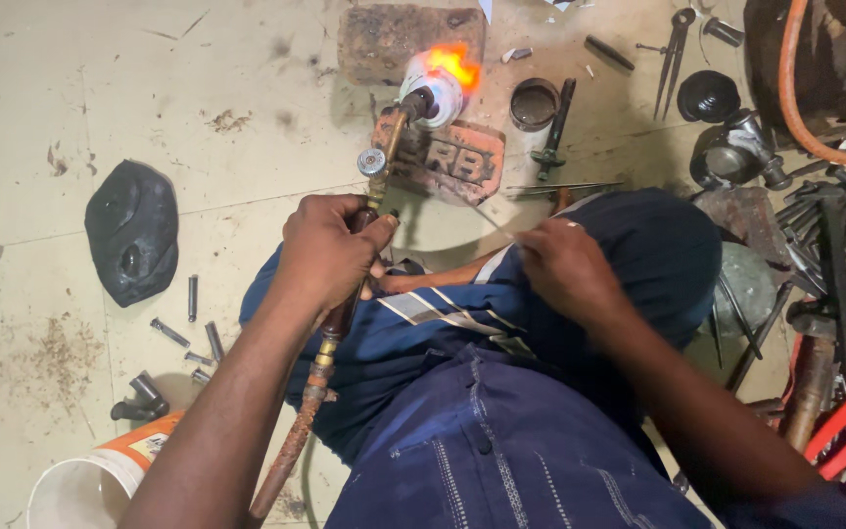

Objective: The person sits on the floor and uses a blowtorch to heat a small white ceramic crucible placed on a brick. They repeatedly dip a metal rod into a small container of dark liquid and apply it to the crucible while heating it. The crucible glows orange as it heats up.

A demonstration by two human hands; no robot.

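Work in progress, heating stage: flame is lit and playing on the piece; judging by the thin rod not yet at the flame, joining or filling seems still to come.

Near, lower left of frame: white plastic bucket [75, 487] with an orange band, rim only partly seen. Beside it, scattered dark steel bolts and sleeves [180, 338] on the floor.

Centre: knees in dark blue cloth with pale stripes. Left hand [330, 253] wrapped tight around the gas torch [362, 220], a brass tube with a rusty, corroded lower stem and a small round valve knob near the neck. Right hand [565, 269] with fingers pinched together on a thin wire rod [496, 223], bright metal, slim and straight, pointing toward upper left.

Middle left: crumpled black pouch [132, 230], matt and lumpy.

Farther, upper centre: torch tip meets a small pale rounded workpiece [435, 96], glazed-looking, with orange flame [454, 64] licking its upper right side. It rests on a reddish moulded brick [457, 162]; a second, sootier brick [408, 39] lies behind.

Upper right: shallow round tin [535, 104], dark punch tools, dividers [676, 54], black knob, orange hose [797, 93], heaped greasy iron tools.

Floor [100, 88]: pale tile, stained and scuffed.
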